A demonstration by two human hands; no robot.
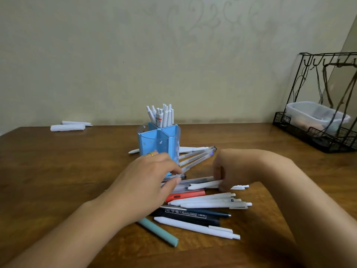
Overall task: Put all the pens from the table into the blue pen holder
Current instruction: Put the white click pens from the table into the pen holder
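On the wooden table (58, 161), a blue pen holder (159, 144) with several compartments stands upright near the middle; its rear compartment holds a cluster of white pens (162, 116), upright and slightly fanned. In front of the holder lies a loose heap of pens: a red pen (185, 196), several white ones (210, 203), a dark marker (187, 216) with printed lettering, a teal pen (160, 232) nearest the viewer, and clear-barrelled pens (197, 157) splayed just right of the holder. The left hand (150, 180), wearing a gold ring (151, 154), reaches over the heap with thumb and fingers narrowed on a clear pen (173, 176) beside the holder's base. The right hand (229, 169) curls downward, its fingers closed on a white pen (204, 185), though the exact grip is partly hidden. Rolled white papers (67, 127) lie far left; a black wire rack (320, 120) holding a plastic tub (313, 115) stands far right.
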